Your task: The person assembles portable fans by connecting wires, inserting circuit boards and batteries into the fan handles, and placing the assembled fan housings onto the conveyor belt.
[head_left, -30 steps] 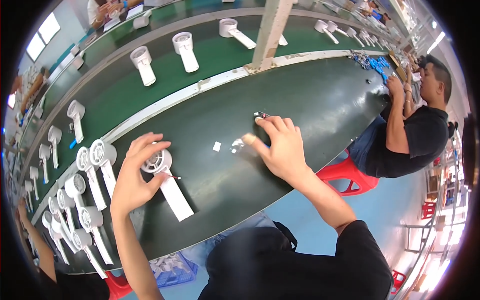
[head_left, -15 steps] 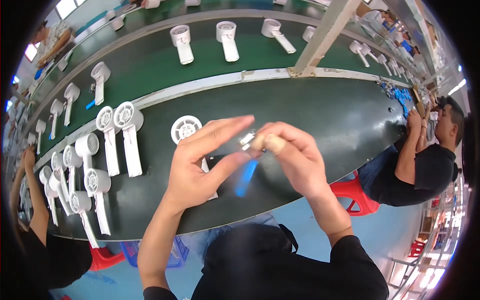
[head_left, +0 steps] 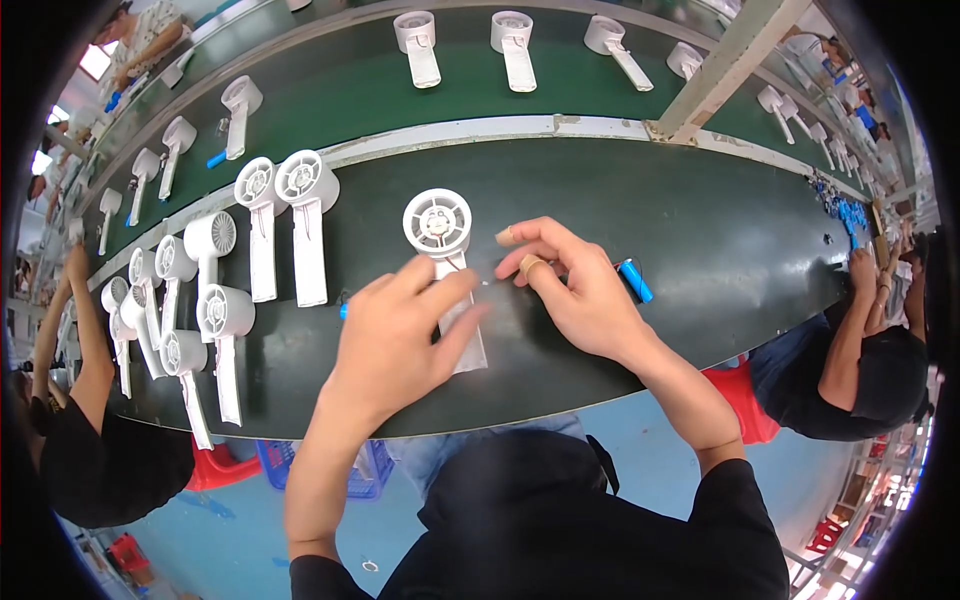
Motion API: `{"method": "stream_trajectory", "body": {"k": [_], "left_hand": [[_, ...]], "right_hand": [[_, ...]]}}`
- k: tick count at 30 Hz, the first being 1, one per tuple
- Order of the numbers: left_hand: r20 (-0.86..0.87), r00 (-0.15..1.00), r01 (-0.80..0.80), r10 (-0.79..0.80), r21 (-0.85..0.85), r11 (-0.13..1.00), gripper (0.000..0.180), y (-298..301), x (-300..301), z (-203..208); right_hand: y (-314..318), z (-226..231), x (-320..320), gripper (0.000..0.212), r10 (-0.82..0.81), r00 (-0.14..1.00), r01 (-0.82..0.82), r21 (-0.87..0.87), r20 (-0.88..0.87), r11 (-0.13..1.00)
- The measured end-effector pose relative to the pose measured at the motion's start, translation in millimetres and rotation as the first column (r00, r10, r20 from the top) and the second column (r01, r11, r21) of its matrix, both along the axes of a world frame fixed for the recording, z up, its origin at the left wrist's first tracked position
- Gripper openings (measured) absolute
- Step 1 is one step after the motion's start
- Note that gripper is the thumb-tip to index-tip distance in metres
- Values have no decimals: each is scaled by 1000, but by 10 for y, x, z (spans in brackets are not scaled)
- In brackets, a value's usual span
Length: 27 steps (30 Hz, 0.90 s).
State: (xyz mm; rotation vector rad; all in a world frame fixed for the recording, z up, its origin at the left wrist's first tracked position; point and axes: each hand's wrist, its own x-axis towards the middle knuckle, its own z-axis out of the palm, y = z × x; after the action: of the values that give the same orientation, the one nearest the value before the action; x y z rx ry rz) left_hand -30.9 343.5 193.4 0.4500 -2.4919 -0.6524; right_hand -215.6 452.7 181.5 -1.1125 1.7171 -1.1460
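Note:
A white handheld fan housing (head_left: 437, 222) lies on the dark green table in front of me, its round grille end away from me and its handle toward me. Thin wires show at the top of the handle. My left hand (head_left: 395, 335) is over the handle, fingers spread; whether it touches is unclear. To the right of the fan, my right hand (head_left: 575, 290) hovers with loosely bent fingers apart and nothing visible in them. Tan coverings wrap some of its fingertips. Just beyond its wrist lies a blue cylindrical battery (head_left: 635, 282) with thin wires.
Several white fan housings (head_left: 226, 312) stand grouped at the left. More fans (head_left: 515, 50) lie on the green belt behind a pale rail (head_left: 500, 127), where a metal post (head_left: 725, 70) rises. Blue parts (head_left: 850, 215) are piled far right. Co-workers sit on both sides.
My hands have moved apart, and the small metallic piece with the dangling blue cylinder is no longer between them. A blue battery now shows on the table at right. The head view has shifted.

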Motion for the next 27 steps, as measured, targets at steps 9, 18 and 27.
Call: {"method": "stream_trajectory", "body": {"k": [9, 18, 27], "left_hand": [[-84, 909, -288, 407, 580, 762, 6, 39, -68, -104], [42, 860, -123, 509, 984, 127, 15, -138, 137, -89], [-51, 935, -210, 352, 719, 663, 32, -3, 287, -221]], "right_hand": [[-165, -36, 225, 22, -55, 882, -127, -350, -468, 928], [-458, -356, 515, 23, -277, 661, -244, -548, -698, 800], [-527, -343, 484, 22, -324, 662, -214, -586, -675, 782]]}}
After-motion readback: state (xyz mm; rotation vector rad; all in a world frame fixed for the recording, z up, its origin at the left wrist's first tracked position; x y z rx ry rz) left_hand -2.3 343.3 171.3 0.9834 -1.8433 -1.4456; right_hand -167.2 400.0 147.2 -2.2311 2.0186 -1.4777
